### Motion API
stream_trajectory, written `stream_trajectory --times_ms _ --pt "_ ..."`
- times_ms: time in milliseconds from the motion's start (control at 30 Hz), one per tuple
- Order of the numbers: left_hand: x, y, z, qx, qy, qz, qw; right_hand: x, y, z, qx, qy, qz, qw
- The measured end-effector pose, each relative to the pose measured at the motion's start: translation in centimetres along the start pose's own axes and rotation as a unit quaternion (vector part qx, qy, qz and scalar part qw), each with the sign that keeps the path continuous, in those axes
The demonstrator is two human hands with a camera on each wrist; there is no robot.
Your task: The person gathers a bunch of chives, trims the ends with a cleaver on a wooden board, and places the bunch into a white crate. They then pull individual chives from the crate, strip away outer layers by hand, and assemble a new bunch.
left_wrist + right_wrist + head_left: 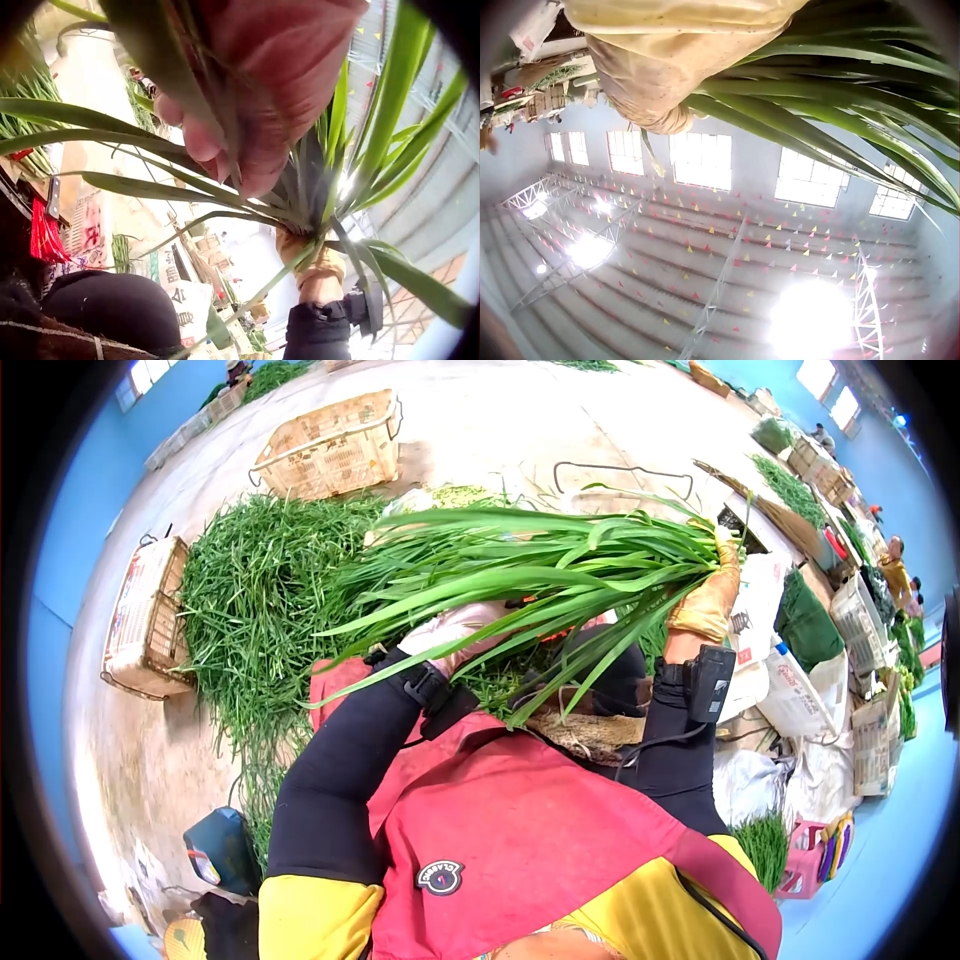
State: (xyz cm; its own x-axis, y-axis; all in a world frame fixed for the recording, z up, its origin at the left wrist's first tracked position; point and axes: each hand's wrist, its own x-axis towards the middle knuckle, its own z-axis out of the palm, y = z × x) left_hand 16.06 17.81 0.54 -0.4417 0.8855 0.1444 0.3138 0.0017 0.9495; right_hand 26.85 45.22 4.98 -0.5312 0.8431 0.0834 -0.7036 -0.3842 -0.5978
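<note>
A large bunch of garlic chives [560,555], with long flat green leaves, stretches sideways in front of the person's body. The right hand [708,595], in a tan glove, grips the bunch at its pale root end; in the right wrist view the glove [660,67] partly hides the stems. Beneath the leaves is the left hand [465,632], partly covered by them in the head view. From the left wrist, the bare fingers [202,142] curl toward the thumb, with a leaf pinched between them. The leaf tips fan out past the left forearm.
A big heap of loose greens [270,580] lies on the floor to the left. Plastic crates [330,450] stand behind it, another crate [150,615] beside it. A dark jug [222,850] sits at lower left. White sacks [750,785] and more crates line the right.
</note>
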Motion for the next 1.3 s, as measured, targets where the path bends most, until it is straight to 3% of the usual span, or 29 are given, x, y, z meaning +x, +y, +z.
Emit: stream_trajectory --times_ms 300,367,633,1100,1200,1233,1267,1300 --pt "-2.9 -0.8 -3.1 -0.032 -0.038 -0.021 0.999 -0.7 2.8 -2.1 0.023 -0.044 0.049 0.998" --pt "-3.2 -0.6 -3.4 -0.034 -0.047 -0.029 0.998 -2.1 3.6 -1.3 0.018 -0.017 0.042 0.999" --pt "-3.8 -0.7 -1.1 -0.029 -0.036 -0.024 0.999 -4.6 4.6 0.4 0.04 -0.013 0.063 0.997" --pt "-7.1 -1.7 -2.7 -0.016 -0.025 -0.043 0.999 -1.4 5.7 -3.4 0.044 0.008 0.094 0.995" --pt "-9.6 -3.7 -4.8 0.026 -0.019 -0.002 0.999 -1.1 5.5 -4.0 0.03 0.018 0.079 0.996" --pt "-9.3 -1.8 -5.1 0.064 -0.01 0.063 0.996 -1.0 5.4 -4.2 0.028 0.02 0.075 0.997" --pt "-9.1 0.5 -5.7 -0.013 -0.044 -0.219 0.975 -1.0 5.1 -4.4 0.022 0.006 0.064 0.998" --pt "-8.3 1.0 -5.9 -0.013 -0.044 -0.22 0.974 -0.5 4.9 -5.2 0.004 0.004 0.038 0.999"
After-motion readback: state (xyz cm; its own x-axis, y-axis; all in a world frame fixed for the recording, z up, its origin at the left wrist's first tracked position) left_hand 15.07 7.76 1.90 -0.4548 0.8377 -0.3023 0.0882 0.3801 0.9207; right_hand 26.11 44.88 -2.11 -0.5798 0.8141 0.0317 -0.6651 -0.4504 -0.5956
